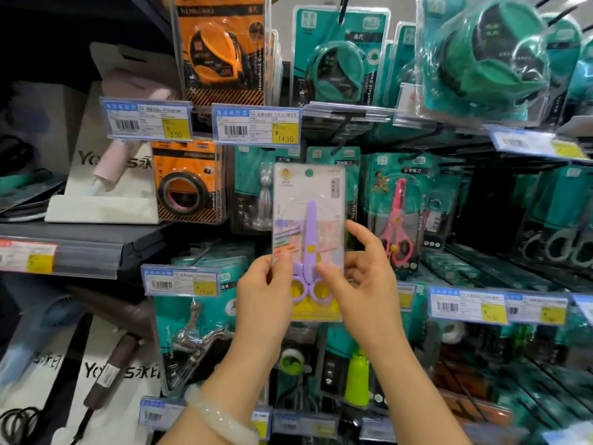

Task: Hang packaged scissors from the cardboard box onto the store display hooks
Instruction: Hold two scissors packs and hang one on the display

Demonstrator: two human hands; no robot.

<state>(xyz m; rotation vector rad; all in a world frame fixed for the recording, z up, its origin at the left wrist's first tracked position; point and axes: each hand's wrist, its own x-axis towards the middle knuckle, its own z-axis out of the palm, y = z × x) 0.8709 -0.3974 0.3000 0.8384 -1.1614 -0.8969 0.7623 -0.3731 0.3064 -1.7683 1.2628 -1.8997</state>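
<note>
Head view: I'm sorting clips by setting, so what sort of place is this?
Most likely a shop's hardware and stationery aisle: barcode price tags sit on hook rails, packaged tape measures hang in rows, and both hands hold a packaged pair of purple scissors up to the display.

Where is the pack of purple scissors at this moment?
In the head view, the pack of purple scissors is at centre, held upright by the left hand and right hand, just left of the hanging pink scissors.

Both hands, left hand (268, 287) and right hand (362, 277), held a packet of purple scissors (308, 242) upright before the crowded display hooks (345, 123).
</note>
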